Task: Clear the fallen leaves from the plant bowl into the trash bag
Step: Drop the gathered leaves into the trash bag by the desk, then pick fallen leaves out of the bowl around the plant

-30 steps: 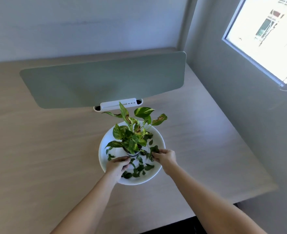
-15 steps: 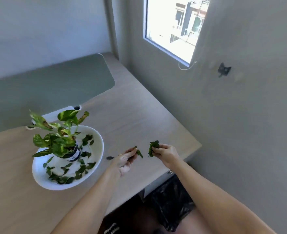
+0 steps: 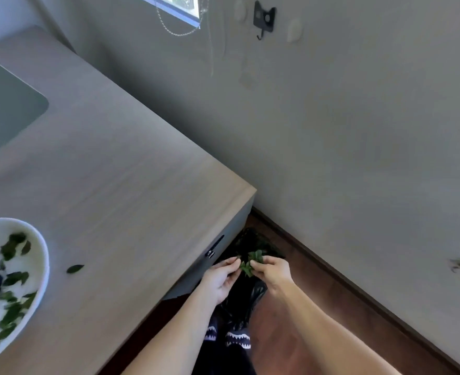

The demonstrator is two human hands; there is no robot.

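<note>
Open gap beside the desk corner
Desk edge crowds the black trash bag on the left; wall stands well apart right.

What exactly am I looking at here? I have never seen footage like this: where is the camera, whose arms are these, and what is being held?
There is no machine here. A person wears a wide-angle camera on the head, so you look down along their own bare arms. The left hand and the right hand each pinch small green leaves above a black trash bag on the floor beside the wooden desk. At the left edge of the desk stands a white bowl with more fallen leaves in it, and one stray leaf lies on the desk beside it. A green mat lies farther back.
</note>
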